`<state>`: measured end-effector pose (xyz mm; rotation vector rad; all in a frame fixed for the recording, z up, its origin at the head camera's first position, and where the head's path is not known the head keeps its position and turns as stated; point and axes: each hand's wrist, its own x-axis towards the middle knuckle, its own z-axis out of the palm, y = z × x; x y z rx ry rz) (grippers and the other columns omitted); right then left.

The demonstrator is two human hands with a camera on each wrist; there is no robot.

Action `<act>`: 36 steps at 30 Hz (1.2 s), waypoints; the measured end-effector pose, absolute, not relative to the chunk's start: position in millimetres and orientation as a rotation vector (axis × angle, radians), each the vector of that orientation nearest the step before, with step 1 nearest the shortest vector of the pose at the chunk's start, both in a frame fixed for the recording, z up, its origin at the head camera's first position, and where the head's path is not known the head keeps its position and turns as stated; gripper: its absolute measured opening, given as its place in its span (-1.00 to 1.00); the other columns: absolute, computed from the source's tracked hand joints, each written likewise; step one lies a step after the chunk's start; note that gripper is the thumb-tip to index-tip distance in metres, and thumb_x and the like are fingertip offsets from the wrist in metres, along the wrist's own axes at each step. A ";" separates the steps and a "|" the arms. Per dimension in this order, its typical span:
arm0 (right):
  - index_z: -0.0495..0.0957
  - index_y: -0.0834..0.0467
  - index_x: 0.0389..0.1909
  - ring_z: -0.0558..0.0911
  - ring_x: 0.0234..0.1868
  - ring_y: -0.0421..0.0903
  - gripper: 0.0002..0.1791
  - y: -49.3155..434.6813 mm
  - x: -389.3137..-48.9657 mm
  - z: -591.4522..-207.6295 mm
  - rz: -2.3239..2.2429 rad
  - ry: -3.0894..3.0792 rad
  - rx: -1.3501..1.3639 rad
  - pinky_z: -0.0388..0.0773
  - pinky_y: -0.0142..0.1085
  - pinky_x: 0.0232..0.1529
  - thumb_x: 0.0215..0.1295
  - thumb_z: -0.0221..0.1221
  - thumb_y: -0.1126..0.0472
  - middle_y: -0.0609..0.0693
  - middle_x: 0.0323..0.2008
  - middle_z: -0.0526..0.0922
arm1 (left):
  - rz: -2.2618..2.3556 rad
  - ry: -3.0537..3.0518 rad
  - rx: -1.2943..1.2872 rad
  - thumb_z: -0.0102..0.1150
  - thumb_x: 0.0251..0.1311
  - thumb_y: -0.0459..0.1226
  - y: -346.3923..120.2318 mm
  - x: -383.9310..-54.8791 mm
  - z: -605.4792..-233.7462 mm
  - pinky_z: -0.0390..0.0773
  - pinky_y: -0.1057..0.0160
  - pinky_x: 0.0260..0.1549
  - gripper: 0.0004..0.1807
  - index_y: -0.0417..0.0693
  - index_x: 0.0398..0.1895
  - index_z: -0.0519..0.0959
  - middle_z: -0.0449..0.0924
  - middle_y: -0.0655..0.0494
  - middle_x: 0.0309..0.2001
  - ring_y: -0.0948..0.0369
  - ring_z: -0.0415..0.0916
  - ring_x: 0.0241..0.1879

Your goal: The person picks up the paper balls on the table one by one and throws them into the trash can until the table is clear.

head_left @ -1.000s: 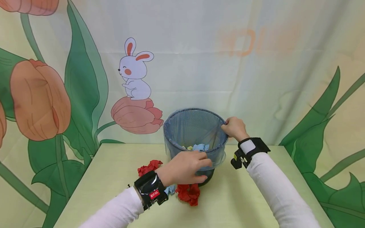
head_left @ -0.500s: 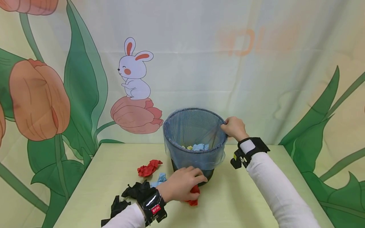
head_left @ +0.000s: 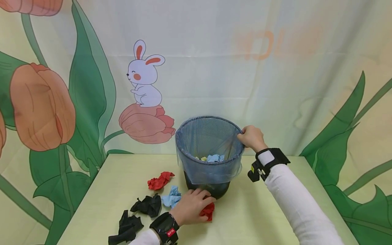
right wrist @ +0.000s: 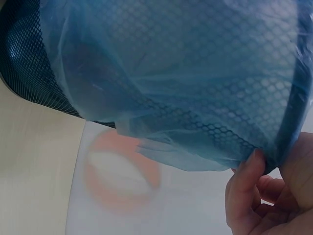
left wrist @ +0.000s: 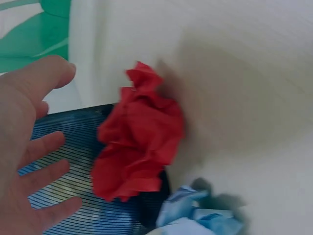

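Observation:
A black mesh wastebasket (head_left: 207,190) stands on the table, lined with a translucent blue plastic bag (right wrist: 161,78) folded over its rim. My right hand (head_left: 253,137) grips the rim at its right side, thumb and curled fingers pinching bag and edge together. In front of the basket lies a crumpled red paper ball (left wrist: 139,142). Over it reaches my left hand (head_left: 191,207), fingers spread and thumb apart; the left wrist view has the paper just beyond the fingertips. Crumpled light blue paper (head_left: 215,158) and a yellowish bit (head_left: 203,159) show inside the basket.
Left of the basket lie another red paper ball (head_left: 160,180), a light blue one (head_left: 171,197) and crumpled black pieces (head_left: 147,205), with more black paper (head_left: 127,226) nearer the front. A printed curtain (head_left: 208,75) hangs behind the table (head_left: 269,211).
My left hand has come down and toward me from the front of the basket to the red paper, uncovering the blue and black pieces. The right hand and basket have stayed put.

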<state>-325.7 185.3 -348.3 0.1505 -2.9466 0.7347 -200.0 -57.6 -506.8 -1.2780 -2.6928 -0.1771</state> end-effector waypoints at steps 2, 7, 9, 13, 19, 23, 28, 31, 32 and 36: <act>0.13 0.05 -0.86 0.24 -0.82 -0.23 -0.60 185.6 -325.9 -348.7 0.735 -2.946 0.151 0.04 -0.46 -0.74 0.11 0.00 0.28 -0.15 -0.86 0.11 | -0.181 -2.687 -1.262 0.28 -0.05 0.04 -58.3 -201.0 -513.1 0.51 0.15 -0.12 -0.45 0.24 0.09 0.44 0.45 0.16 0.00 0.16 0.38 -0.03; 0.13 0.06 -0.85 0.24 -0.82 -0.23 -0.59 185.4 -325.6 -349.0 0.741 -2.943 0.149 0.04 -0.46 -0.74 0.11 0.00 0.28 -0.15 -0.86 0.11 | -0.184 -2.693 -1.229 0.28 -0.05 0.05 -58.6 -202.2 -526.0 0.51 0.15 -0.13 -0.41 0.26 0.12 0.42 0.43 0.15 0.03 0.15 0.37 0.00; 0.12 0.05 -0.85 0.23 -0.82 -0.22 -0.60 185.4 -325.7 -349.2 0.742 -2.942 0.147 0.04 -0.46 -0.74 0.11 0.00 0.29 -0.15 -0.86 0.10 | -0.192 -2.713 -1.218 0.28 -0.04 0.05 -58.5 -202.3 -530.2 0.51 0.14 -0.12 -0.40 0.27 0.14 0.41 0.43 0.14 0.04 0.14 0.36 0.00; 0.12 0.05 -0.85 0.21 -0.82 -0.23 -0.59 185.7 -325.8 -349.3 0.738 -2.937 0.149 0.02 -0.46 -0.73 0.11 -0.01 0.29 -0.15 -0.86 0.10 | -0.212 -2.757 -1.202 0.29 -0.05 0.05 -57.6 -203.2 -539.7 0.51 0.09 -0.12 -0.38 0.27 0.16 0.40 0.42 0.13 0.05 0.12 0.35 0.02; 0.13 0.05 -0.86 0.23 -0.82 -0.22 -0.58 185.7 -325.2 -349.7 0.742 -2.933 0.153 0.03 -0.46 -0.73 0.13 0.00 0.28 -0.15 -0.86 0.12 | -0.197 -2.760 -1.182 0.29 -0.08 0.07 -54.9 -204.6 -559.9 0.52 0.04 -0.15 -0.35 0.25 0.17 0.39 0.41 0.11 0.05 0.10 0.36 -0.01; 0.14 0.05 -0.86 0.26 -0.81 -0.22 -0.58 185.6 -324.8 -349.6 0.742 -2.928 0.155 0.04 -0.46 -0.73 0.14 0.01 0.27 -0.15 -0.87 0.13 | -0.187 -2.745 -1.155 0.31 -0.12 0.06 -51.8 -205.6 -572.0 0.52 0.05 -0.17 -0.33 0.28 0.17 0.38 0.41 0.13 0.03 0.11 0.38 -0.05; 0.14 0.05 -0.86 0.26 -0.81 -0.22 -0.57 185.6 -325.2 -350.5 0.743 -2.923 0.145 0.05 -0.46 -0.73 0.14 0.02 0.27 -0.15 -0.87 0.13 | -0.161 -2.778 -1.105 0.33 -0.19 0.06 -47.3 -205.1 -581.7 0.54 0.08 -0.24 -0.31 0.33 0.15 0.40 0.41 0.16 0.00 0.12 0.38 -0.06; 0.15 0.05 -0.86 0.27 -0.81 -0.21 -0.58 185.2 -325.5 -351.0 0.742 -2.927 0.137 0.06 -0.45 -0.73 0.14 0.02 0.27 -0.14 -0.87 0.14 | -0.133 -2.816 -1.081 0.33 -0.20 0.07 -44.2 -204.5 -583.5 0.53 0.07 -0.26 -0.32 0.34 0.13 0.41 0.41 0.16 -0.01 0.11 0.37 -0.05; 0.15 0.05 -0.86 0.28 -0.81 -0.21 -0.58 185.2 -325.5 -351.0 0.739 -2.927 0.135 0.06 -0.45 -0.73 0.13 0.02 0.27 -0.14 -0.87 0.15 | -0.125 -2.834 -1.075 0.32 -0.19 0.08 -43.4 -204.4 -583.3 0.53 0.06 -0.25 -0.32 0.35 0.13 0.41 0.41 0.15 -0.01 0.11 0.37 -0.04; 0.16 0.05 -0.85 0.27 -0.80 -0.21 -0.60 185.1 -325.2 -350.3 0.729 -2.922 0.131 0.05 -0.44 -0.72 0.11 0.03 0.27 -0.15 -0.86 0.17 | -0.116 -2.871 -1.047 0.30 -0.17 0.08 -40.8 -204.0 -581.5 0.53 0.04 -0.24 -0.36 0.33 0.11 0.42 0.41 0.15 -0.02 0.10 0.36 -0.04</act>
